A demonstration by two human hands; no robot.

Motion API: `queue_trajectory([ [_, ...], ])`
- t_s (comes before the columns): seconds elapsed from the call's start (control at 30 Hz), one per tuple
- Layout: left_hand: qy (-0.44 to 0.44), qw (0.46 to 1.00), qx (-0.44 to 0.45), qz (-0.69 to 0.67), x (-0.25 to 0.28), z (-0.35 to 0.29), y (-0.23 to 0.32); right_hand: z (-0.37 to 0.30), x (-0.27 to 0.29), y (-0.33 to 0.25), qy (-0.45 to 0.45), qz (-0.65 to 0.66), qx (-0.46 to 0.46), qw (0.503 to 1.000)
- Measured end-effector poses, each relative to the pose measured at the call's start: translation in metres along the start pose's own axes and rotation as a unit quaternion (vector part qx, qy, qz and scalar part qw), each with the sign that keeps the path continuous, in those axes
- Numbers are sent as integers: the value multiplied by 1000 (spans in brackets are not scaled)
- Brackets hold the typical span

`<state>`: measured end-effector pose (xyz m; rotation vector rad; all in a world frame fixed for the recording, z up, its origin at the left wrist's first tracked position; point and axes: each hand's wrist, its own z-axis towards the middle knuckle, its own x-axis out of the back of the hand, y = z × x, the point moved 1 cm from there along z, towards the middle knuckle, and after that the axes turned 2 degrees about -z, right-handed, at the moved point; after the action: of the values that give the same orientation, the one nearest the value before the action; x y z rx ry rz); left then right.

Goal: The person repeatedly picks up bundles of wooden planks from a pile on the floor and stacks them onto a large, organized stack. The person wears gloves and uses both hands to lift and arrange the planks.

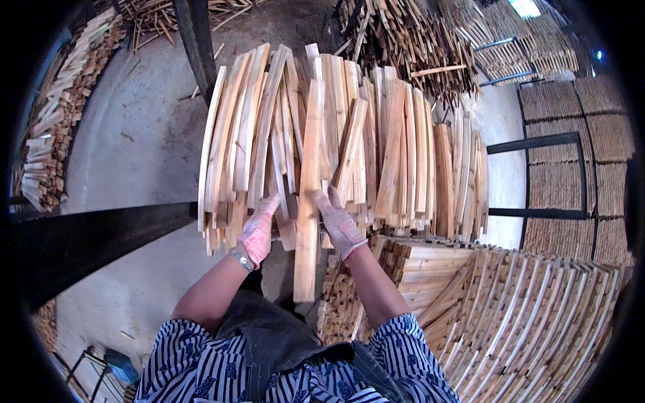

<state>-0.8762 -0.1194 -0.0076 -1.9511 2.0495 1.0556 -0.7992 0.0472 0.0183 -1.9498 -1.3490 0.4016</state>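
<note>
A long pale wooden slat (308,221) lies lengthwise in front of me, its near end jutting past the other slats. My right hand (340,225), in a pinkish-white glove, grips its right edge, the thumb over the wood. My left hand (257,232), gloved alike, is left of that slat with its fingers stretched forward against the near ends of other slats. Part of its fingers is hidden. Under and beyond both hands spreads a big pile of loose wooden slats (228,134), some lying askew.
Stacked boards (531,316) rise close on my right. A dark metal beam (121,232) comes in from the left, and a dark post (195,47) stands behind the pile. More slats are heaped at the far left (60,114) and back (410,47). A black frame (581,174) stands at right.
</note>
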Motion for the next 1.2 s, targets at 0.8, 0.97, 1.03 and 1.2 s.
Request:
queue_trajectory([
  [0.8, -7, 996, -50, 76, -15, 43, -19, -35, 27, 16, 10, -150, 75, 986],
  [0.97, -50, 998, -35, -14, -47, -57, -50, -133, 66, 30, -40, -86, -38, 995],
  [1.03, -94, 991, 87, -25, -47, -66, -59, -162, 91, 38, -8, -61, 26, 998],
  [1.2, -66, 982, 146, -103, -27, 8, -56, -157, 94, 64, -57, -34, -37, 997],
])
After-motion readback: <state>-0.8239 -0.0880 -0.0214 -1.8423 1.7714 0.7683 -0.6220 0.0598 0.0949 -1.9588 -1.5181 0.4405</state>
